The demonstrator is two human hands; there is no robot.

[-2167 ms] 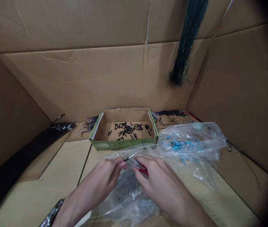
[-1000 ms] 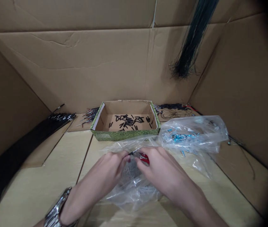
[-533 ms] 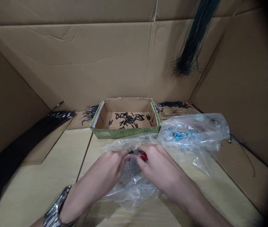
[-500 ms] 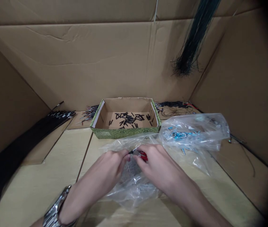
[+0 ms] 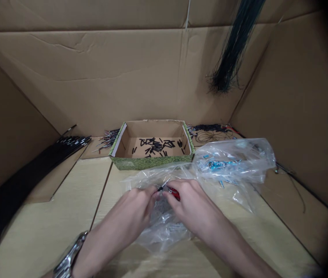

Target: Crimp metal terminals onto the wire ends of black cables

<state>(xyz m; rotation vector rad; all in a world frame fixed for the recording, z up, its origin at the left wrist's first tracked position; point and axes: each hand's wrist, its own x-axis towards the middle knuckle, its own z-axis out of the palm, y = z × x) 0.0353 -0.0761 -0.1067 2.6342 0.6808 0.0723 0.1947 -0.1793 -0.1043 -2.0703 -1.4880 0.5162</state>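
Note:
My left hand point(image 5: 137, 202) is closed in a pinch on a short black piece point(image 5: 160, 189), which looks like a cable end or sleeve. Facing it, my right hand point(image 5: 191, 202) is wrapped round small red-handled pliers point(image 5: 175, 193), mostly hidden by the fingers. Their grey metal end meets the black piece, and a thin pale tip shows just above. Both hands are over a clear plastic bag point(image 5: 164, 235) lying on the table; its contents are hard to make out.
Behind the hands stands a green-patterned box point(image 5: 152, 163) holding several short black pieces point(image 5: 156, 146). At right lies a clear bag point(image 5: 247, 166) with small blue items. Long black cables point(image 5: 31, 170) run along the left. Dark wires point(image 5: 235, 50) hang before the cardboard wall point(image 5: 109, 69).
The view has shifted slightly, so the surroundings sit a little further left. Both hands stay together with the black piece and the pliers; the red handle has turned slightly.

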